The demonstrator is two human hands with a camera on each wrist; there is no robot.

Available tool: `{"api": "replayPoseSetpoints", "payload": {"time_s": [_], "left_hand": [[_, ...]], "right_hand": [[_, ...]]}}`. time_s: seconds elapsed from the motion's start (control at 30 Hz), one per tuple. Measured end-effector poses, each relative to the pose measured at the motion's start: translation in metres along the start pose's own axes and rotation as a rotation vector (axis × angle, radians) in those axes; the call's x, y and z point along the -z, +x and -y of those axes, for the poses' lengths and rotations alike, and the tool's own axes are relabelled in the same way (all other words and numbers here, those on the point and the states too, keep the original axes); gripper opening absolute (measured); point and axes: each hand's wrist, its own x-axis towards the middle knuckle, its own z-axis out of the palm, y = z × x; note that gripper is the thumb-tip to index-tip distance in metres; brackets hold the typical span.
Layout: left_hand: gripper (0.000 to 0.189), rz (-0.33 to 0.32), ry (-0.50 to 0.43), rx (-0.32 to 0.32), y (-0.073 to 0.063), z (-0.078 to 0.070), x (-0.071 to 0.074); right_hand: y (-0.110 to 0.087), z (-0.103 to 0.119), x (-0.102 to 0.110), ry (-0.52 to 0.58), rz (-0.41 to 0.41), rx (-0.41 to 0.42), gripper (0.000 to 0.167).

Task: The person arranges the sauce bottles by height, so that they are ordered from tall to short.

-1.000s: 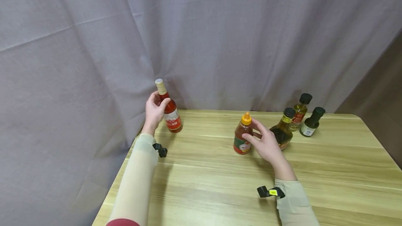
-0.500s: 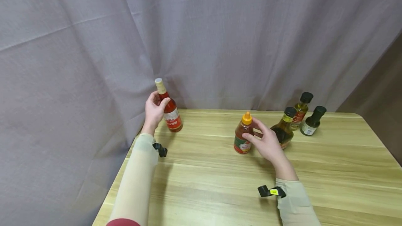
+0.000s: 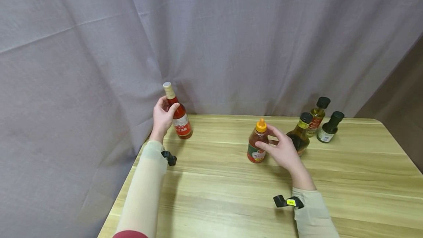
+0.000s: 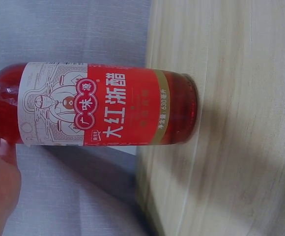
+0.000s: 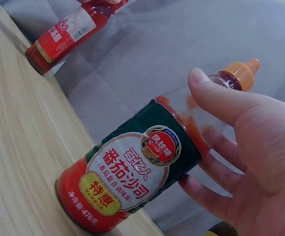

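Right of the frame's center, the right hand [image 3: 282, 151] pinches a plastic-looking, orange-tipped sauce bottle [image 3: 255, 153]; left of center, the left hand [image 3: 162, 118] grips a slim, glassy red bottle [image 3: 181, 122] by its shoulder. Swinging the right hand outward could topple the round-bellied dark bottle [image 3: 300, 136] beside it. Behind the wood-grained bench [image 3: 211, 197] hangs a creased curtain [image 3: 231, 47].

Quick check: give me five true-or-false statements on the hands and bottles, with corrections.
1. The left hand holds the tall bottle with the red label. True.
2. The right hand has hold of the squeeze bottle. True.
3. The squeeze bottle's cap is green. False: the cap is orange.
4. The small dark bottle stands between the hands. False: the small dark bottle stands right of both.
5. The tall bottle and the squeeze bottle stand apart. True.
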Motion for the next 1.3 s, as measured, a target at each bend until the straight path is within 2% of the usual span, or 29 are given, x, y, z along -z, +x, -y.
{"api": "replayPoseSetpoints", "payload": {"time_s": [0.27,0.5,0.73,0.9,1.3], "left_hand": [[0.051,-0.01,0.013,0.015,0.001,-0.002,-0.003],[0.048,0.014,0.021,0.021,-0.009,-0.026,-0.015],[0.051,0.03,-0.015,-0.015,0.003,0.0,-0.014],[0.051,0.042,-0.017,-0.019,-0.001,0.001,-0.017],[0.048,0.005,0.006,-0.044,-0.004,0.003,-0.004]], "right_hand": [[0.001,0.0,0.0,-0.022,0.074,-0.012,0.084],[-0.005,-0.001,0.004,-0.019,0.074,-0.039,0.08],[-0.01,-0.004,0.001,-0.015,0.047,-0.025,0.071],[-0.015,-0.003,0.003,-0.014,0.043,-0.037,0.075],[-0.013,0.001,-0.001,-0.028,0.073,-0.016,0.083]]}}
